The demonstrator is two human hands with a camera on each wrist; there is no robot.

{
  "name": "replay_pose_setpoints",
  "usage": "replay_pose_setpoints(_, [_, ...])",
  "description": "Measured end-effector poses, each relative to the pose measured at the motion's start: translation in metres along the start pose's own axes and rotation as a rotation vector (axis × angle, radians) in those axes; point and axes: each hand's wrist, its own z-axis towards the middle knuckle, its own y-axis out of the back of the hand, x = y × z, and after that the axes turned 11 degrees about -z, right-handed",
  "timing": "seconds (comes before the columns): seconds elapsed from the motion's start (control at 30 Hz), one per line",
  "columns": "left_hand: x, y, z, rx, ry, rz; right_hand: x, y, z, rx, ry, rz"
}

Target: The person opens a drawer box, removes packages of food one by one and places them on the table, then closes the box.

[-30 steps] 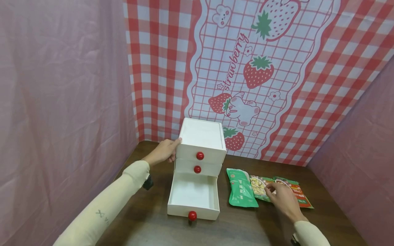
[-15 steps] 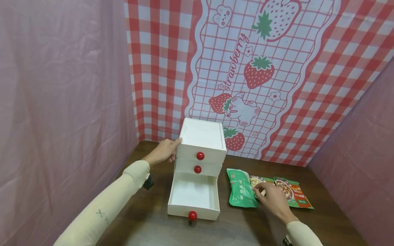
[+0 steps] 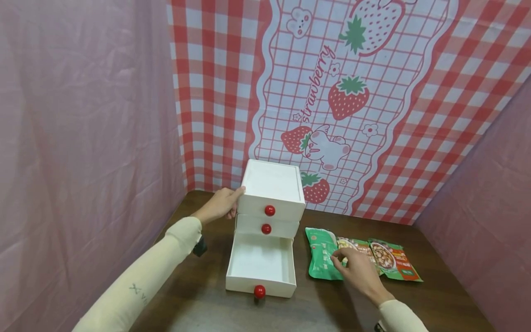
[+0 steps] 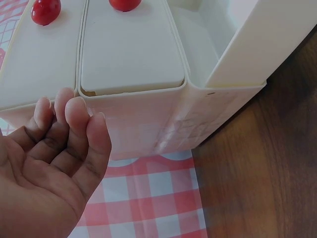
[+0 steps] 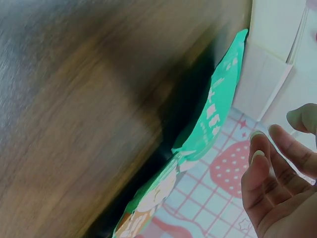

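In the head view a white drawer cabinet [image 3: 271,184] with red knobs stands on the table. Its lowest drawer [image 3: 261,265] is pulled out, and its white inside holds nothing visible. My left hand [image 3: 221,203] rests against the cabinet's left side near the top, its fingers loosely bent in the left wrist view. Over the right edge of a green packet [image 3: 321,258] hovers my right hand [image 3: 358,272], fingers slightly bent and thumb apart, gripping nothing. Partly behind that hand lies a second packet [image 3: 365,249] with a food picture. A similar green-and-orange packet [image 3: 396,260] is farther right.
The brown wooden table [image 3: 199,290] extends around the cabinet and packets. A red-and-white checked strawberry cloth [image 3: 352,138] hangs behind them. Pink curtains [image 3: 91,138] close off both sides.
My right hand has moved left, from above the middle packet to above the green one, exposing more of the packets on the right. The left hand and the cabinet look unchanged.
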Motion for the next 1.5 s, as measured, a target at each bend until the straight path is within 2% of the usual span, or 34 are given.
replay_pose_setpoints(0.67, [-0.002,0.0,-0.002,0.001,0.004,0.004,0.031,-0.004,0.002,0.023,0.025,0.038])
replay_pose_setpoints(0.93, [-0.003,0.0,-0.002,0.004,0.003,0.012,0.042,-0.006,0.0,0.083,0.003,0.106])
replay_pose_setpoints(1.23, [-0.002,0.001,0.0,0.004,0.005,0.006,0.048,-0.011,-0.005,0.101,0.03,0.115])
replay_pose_setpoints(1.5, [-0.001,0.0,0.0,-0.001,0.001,0.016,0.055,-0.011,-0.009,0.154,-0.001,0.146])
